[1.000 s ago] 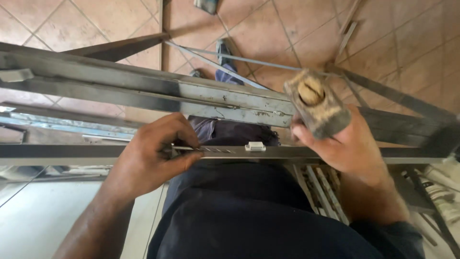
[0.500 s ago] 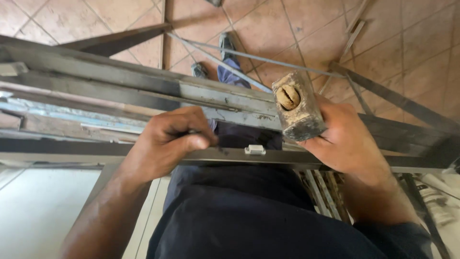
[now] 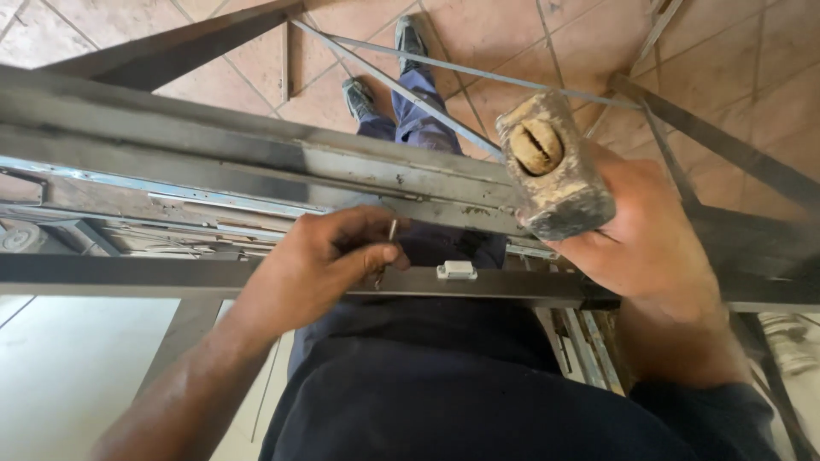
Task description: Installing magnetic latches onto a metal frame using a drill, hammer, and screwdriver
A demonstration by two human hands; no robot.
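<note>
The left hand (image 3: 320,265) pinches a thin nail (image 3: 392,230) upright between thumb and forefinger, just left of center, its lower end hidden behind the fingers, right above the near steel bar (image 3: 128,275) that crosses the frame. The right hand (image 3: 636,230) is wrapped tight around a hammer (image 3: 553,166), head raised at the upper right with its worn wooden wedge end facing up.

The risk, as I see it, is plain: the fingers sit so close to the nail that a blow even slightly off would land on a fingertip, or glance off the steel and send the nail flying. The head looks chipped and dirty (not a clean striking face, I'd guess).

Room is tight. A second steel rail (image 3: 256,162) runs just above the left hand, and a small white catch (image 3: 456,271) sits on the near bar just right of the nail. Thin diagonal rods (image 3: 410,94) cross the upper frame over the tiled floor (image 3: 478,34), so the swing has only a narrow lane downward.
</note>
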